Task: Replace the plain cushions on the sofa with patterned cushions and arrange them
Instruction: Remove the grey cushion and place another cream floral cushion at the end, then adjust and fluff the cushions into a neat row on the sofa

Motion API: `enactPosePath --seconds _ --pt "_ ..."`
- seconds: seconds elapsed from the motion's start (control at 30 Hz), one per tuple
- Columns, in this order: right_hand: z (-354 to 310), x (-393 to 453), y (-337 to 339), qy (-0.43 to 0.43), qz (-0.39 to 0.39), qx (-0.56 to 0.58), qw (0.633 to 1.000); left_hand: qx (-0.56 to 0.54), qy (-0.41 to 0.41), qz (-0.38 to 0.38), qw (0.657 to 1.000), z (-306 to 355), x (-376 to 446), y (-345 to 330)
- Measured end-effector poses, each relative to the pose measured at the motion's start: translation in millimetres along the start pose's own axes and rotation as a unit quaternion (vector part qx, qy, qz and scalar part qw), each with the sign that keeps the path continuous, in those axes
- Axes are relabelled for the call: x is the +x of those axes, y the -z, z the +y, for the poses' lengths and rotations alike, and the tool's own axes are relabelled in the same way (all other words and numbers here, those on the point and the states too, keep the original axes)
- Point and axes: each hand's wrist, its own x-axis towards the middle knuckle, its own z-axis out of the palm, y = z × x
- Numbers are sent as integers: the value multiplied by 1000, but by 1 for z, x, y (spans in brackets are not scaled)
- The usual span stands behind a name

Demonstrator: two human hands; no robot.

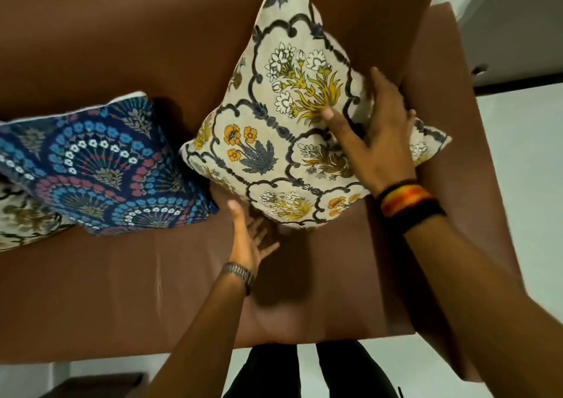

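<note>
A cream cushion with yellow and grey flowers (283, 129) stands on one corner against the backrest at the right end of the brown sofa (106, 291). My right hand (374, 132) lies flat on its face with fingers spread, thumb on the yellow flower. My left hand (251, 236) is open at the cushion's lower corner, fingertips tucked under it. A blue cushion with fan patterns (100, 166) leans to the left. Another cream patterned cushion (21, 218) peeks out beneath it at the left edge.
The sofa's right armrest (451, 93) runs beside the cream cushion. White floor (524, 154) lies to the right. A dark low object (100, 385) sits on the floor at the bottom left. My legs (304, 373) stand at the seat's front edge.
</note>
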Motion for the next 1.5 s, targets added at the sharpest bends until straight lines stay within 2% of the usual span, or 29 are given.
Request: enactPosePath --seconds 0.07,0.13,0.17,0.23,0.3,0.4,0.47,0.57,0.67,0.8,0.87,0.97,1.07,1.17,1.27,1.5 --pt "-4 -37 -8 18 59 15 998 11 8 50 999 -10 -7 39" --pt "-17 -81 -26 34 50 47 997 22 1 128 992 -13 -15 91" --pt "-25 -104 -39 40 18 73 996 28 -6 172 985 -11 -20 119" --pt "-44 -145 -70 23 -96 130 987 49 -23 245 968 3 -25 175" --pt "-62 -170 -106 -10 -207 151 967 66 -57 288 953 29 -25 221" --pt "-85 -164 -168 -68 -247 159 954 94 -134 316 934 84 -12 270" --pt "-107 -143 -213 -116 -238 195 945 121 -175 296 931 123 6 298" --pt "-144 -112 -269 -182 -203 250 929 168 -182 217 944 167 38 323" --pt "-175 -100 -320 -221 -158 245 931 191 -189 135 954 188 60 334" --pt "-198 -108 -345 -270 -107 210 934 163 -200 87 962 193 74 336" --pt "-213 -118 -336 -234 -91 185 950 160 -176 51 970 194 74 344" --pt "-251 -118 -318 -104 -75 134 983 108 -102 -4 989 187 65 358" --pt "-286 -89 -317 -13 -90 55 994 52 -48 -34 997 171 58 356" --pt "-286 -62 -317 -14 -127 30 991 -19 -17 -57 998 166 66 339" --pt "-267 -58 -312 -14 -157 59 986 -43 -31 -60 997 165 72 326" --pt "-244 -68 -291 3 -124 97 988 -59 -57 -61 995 173 63 301"
